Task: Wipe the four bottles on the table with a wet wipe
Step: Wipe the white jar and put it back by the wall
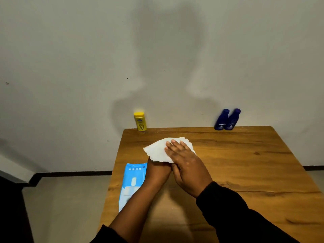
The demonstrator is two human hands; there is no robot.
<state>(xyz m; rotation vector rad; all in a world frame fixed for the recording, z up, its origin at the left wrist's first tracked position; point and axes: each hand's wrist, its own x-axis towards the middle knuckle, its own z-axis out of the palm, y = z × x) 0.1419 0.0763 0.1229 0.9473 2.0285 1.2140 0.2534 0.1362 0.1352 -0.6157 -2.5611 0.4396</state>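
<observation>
Both my hands are up over the middle of the tabletop point(245, 163) with the wet wipe point(157, 151) sandwiched between them. My right hand point(185, 163) lies flat on top of it, fingers straight and close together, pressing down on the white sheet. My left hand point(158, 170) is underneath with the palm up. The wipe drapes over its fingers, so honestly I can't tell whether they're curled round it or just lying flat. The wipe is spread out and a bit crumpled, sticking out past my fingertips on the far and left sides, and it's up off the wood.

Three bottles are in view, all upright along the far edge against the wall point(70, 67). The yellow bottle point(140, 121) stands near the far left corner. The two dark blue bottles, the left one point(221, 120) and the right one point(232, 119), stand side by side and touching, further right. They're all well apart from my hands.

The blue wipes pack point(133, 181) lies flat along the left edge of the tabletop, just beside my left wrist, with my forearm covering its near end. My dark sleeve point(236, 207) covers the right arm to the wrist. My shadow falls on the wall.
</observation>
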